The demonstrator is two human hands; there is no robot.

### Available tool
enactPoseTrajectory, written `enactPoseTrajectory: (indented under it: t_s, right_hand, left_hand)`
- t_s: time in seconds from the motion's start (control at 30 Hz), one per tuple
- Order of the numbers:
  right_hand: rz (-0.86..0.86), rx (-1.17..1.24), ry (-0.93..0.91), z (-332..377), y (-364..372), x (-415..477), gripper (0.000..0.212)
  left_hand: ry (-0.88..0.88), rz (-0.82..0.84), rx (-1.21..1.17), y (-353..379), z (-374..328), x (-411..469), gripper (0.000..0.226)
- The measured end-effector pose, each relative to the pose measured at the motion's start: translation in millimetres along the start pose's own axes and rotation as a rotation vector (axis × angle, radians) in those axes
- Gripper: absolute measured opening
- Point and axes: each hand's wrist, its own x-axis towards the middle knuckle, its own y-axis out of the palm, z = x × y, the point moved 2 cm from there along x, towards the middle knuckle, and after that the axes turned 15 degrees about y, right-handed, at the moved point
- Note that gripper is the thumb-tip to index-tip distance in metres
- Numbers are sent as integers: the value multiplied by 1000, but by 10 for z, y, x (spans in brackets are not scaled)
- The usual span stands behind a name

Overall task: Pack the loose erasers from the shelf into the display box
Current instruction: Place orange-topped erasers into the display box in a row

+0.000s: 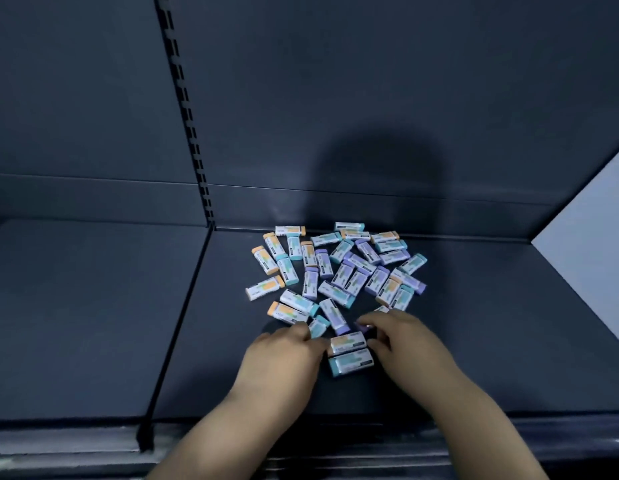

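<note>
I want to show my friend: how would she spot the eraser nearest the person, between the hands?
On the dark shelf, find the heap of small erasers. At its near edge the left hand and right hand flank two erasers lying side by side. Yours is the nearer one, the teal-ended eraser; its partner is orange-marked.

Rough count, the pile overlaps: ~34 sleeved erasers (336,293). About 10 orange-ended ones (264,259), 12 teal-ended ones (351,362), 11 purple-ended ones (334,316), plus 1 mostly hidden eraser (381,309), colour unclear. Hands: 2, left hand (284,358) and right hand (405,341).
</note>
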Motion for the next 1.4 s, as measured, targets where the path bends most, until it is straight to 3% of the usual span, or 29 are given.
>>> enactPoseTrajectory:
  t_s: [0.2, 0.33, 0.57, 0.73, 0.83, 1.03, 1.13, 1.2, 1.3, 1.4]
  right_hand:
    - [68, -45, -65, 5, 2, 138, 35]
    - [40, -9, -103, 23, 13, 168, 26]
    - [14, 8, -143, 40, 76, 146, 28]
    - [-32, 88, -154, 24, 34, 111, 23]
    - [-11, 146, -137, 12, -1, 77, 18]
    - [-80, 167, -134, 44, -67, -83, 10]
    - [-118, 149, -173, 77, -66, -183, 15]
    - [-38, 276, -169, 55, -82, -197, 19]
    - [215, 524, -144, -41, -123, -151, 34]
    - [350, 534, -161, -102, -122, -122, 47]
  left_hand:
    - [-66, -18, 49, -54, 80, 79, 32]
    - [-80, 35, 105, 3, 64, 121, 29]
    - [-94, 41, 133, 20, 42, 182, 34]
    - [-128, -54, 139, -62, -6, 175, 25]
    - [-82, -225, 73, -115, -32, 181, 12]
    - [-71, -193, 110, -111, -79, 123, 33]
    - [26, -296, 138, -33, -50, 104, 19]
    - [18, -323, 71, -54, -61, 96, 25]
    - [-7, -391, -83, -29, -45, 69, 25]
    - [13, -408, -166, 18, -74, 76, 24]
